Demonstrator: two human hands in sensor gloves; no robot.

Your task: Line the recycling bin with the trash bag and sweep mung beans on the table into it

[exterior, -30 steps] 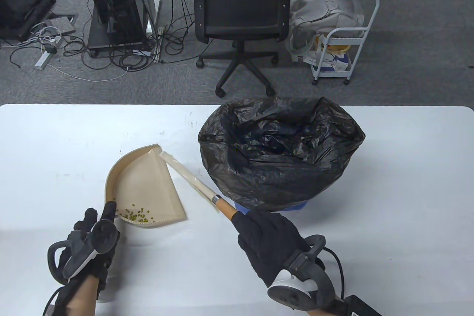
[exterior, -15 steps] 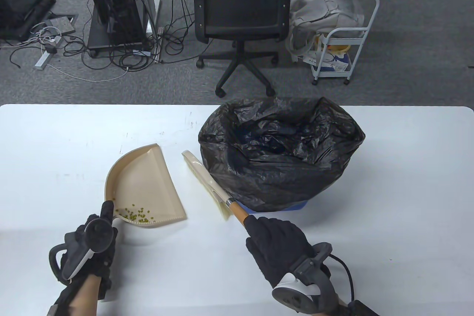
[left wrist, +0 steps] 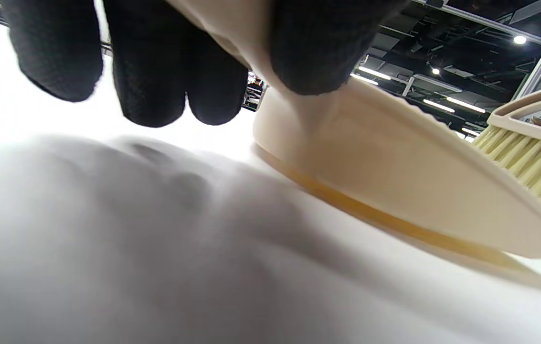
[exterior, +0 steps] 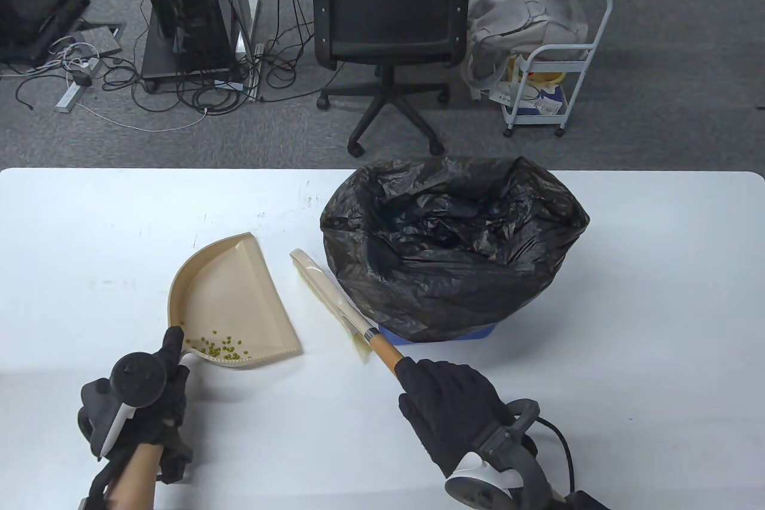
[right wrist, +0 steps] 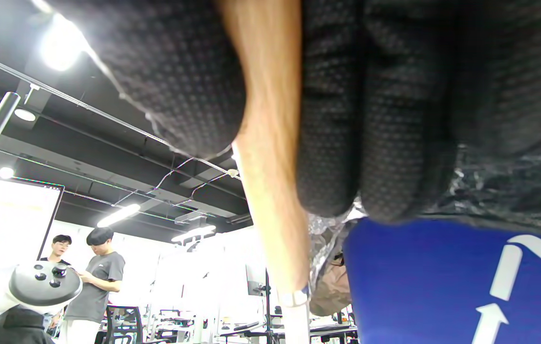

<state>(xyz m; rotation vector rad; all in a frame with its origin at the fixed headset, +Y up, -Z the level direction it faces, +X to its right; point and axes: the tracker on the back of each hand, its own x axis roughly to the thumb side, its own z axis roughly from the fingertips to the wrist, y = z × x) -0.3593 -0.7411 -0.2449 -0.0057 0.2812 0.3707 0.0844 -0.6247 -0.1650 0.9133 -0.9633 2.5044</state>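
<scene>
On the white table [exterior: 89,223] the left hand [exterior: 152,396] grips the handle end of a beige dustpan [exterior: 233,301], its gloved fingers [left wrist: 151,71] curled round the pale plastic in the left wrist view, where the pan's underside slants up off the tabletop at the handle end. A small cluster of mung beans [exterior: 224,347] lies inside the pan near the handle. The right hand [exterior: 451,408] is closed round the wooden handle of a hand brush [exterior: 334,301] — in the right wrist view the fingers [right wrist: 346,119] wrap the orange-brown shaft. The brush head lies between the dustpan and the bin, just beside the bag's bulging side; whether its bristles touch the table cannot be told. The blue recycling bin [exterior: 472,333] stands to the right of the brush, lined with a black trash bag [exterior: 454,247] whose mouth is folded out over the rim, so only a strip of blue shows at the base — its wall with white arrows fills the lower right of the right wrist view.
</scene>
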